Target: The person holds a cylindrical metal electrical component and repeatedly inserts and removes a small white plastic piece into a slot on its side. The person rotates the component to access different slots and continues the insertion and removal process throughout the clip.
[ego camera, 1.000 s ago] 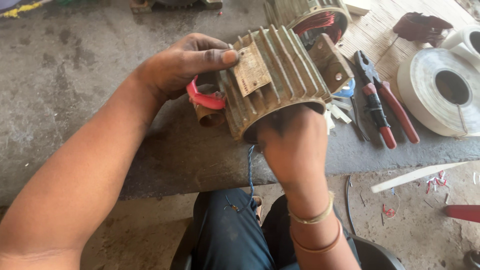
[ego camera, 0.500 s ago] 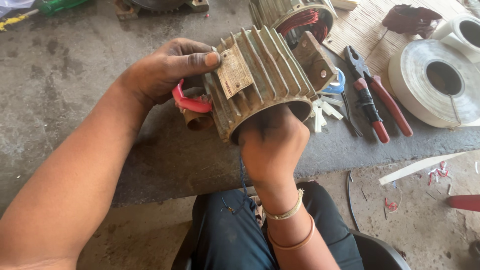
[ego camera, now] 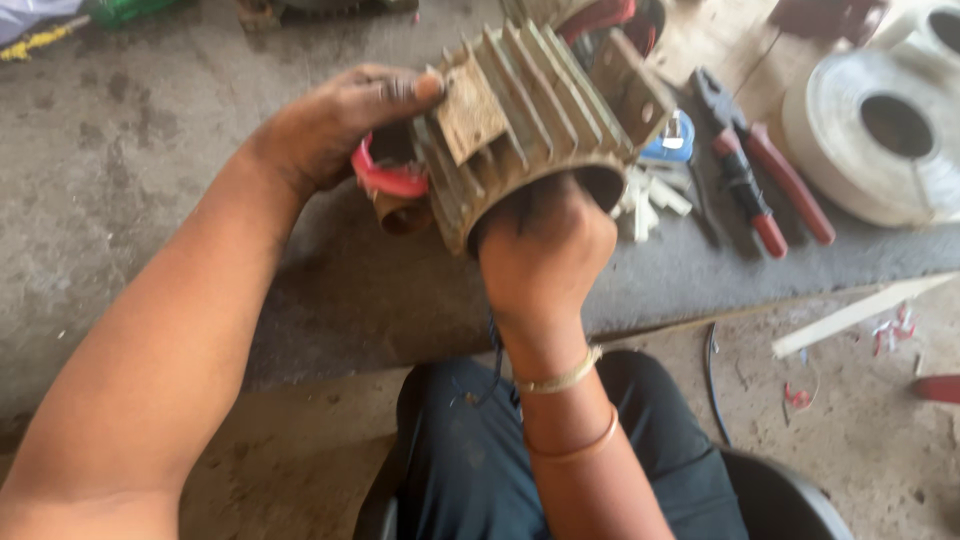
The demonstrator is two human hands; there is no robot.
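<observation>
Your left hand (ego camera: 340, 125) grips the far side of the motor shell (ego camera: 530, 110); your right hand (ego camera: 545, 250) is closed at its open near end, fingers inside; the shell has tipped up and nearer you, above the bench's (ego camera: 150, 200) near edge; pliers (ego camera: 760, 170) lie right.

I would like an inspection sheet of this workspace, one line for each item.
Surface: grey slab, stained and dusty.
Job's things: finned motor housing, rusty, lifted off the slab; red piece at its left end.
Clutter: red-handled pliers, white tape roll, small white pieces.
Hands: left hand grips the housing's end; right hand reaches into its open end, fingers hidden.
Cables: dark wire on the floor.
Surroundings: dirt floor, white strip, person's dark trousers.
</observation>
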